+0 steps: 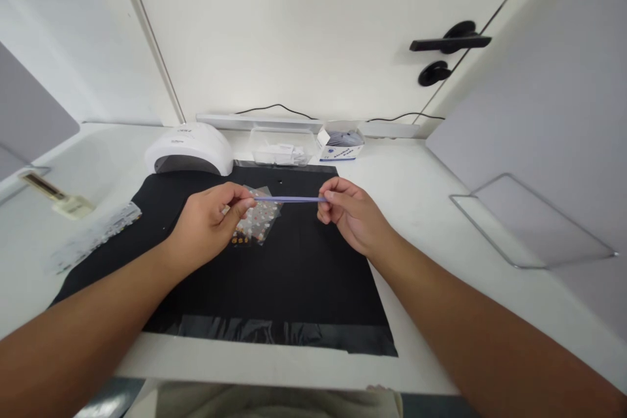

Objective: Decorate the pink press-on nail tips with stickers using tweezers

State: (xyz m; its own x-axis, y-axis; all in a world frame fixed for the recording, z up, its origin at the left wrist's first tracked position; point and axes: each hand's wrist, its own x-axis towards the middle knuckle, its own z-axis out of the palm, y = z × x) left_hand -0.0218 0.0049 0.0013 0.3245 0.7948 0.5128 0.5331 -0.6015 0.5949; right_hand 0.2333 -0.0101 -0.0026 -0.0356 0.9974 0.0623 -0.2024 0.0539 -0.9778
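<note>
A thin purple strip (288,198) is held level above a black mat (284,287) on a white table (416,222), stretching between a person's two hands. Just beneath its left end, clear patterned sheets (267,214) lie overlapping on the mat. Behind, along the mat's far edge, are a white dome (191,142) with an arched opening, a clear tray (255,138) holding small white pieces, and a box (337,153) marked "Alcohol Pads". To the left are a clear speckled packet (105,235) and a cream-coloured brush (73,204). The left hand (206,219) is closed to a pinch, thumb and fingers gripping the strip's left end; the right hand (350,212) likewise pinches its right end. Fingertips cover both ends, the left hand hides part of the sheets, and the lettering on the dome is too small to read.
</note>
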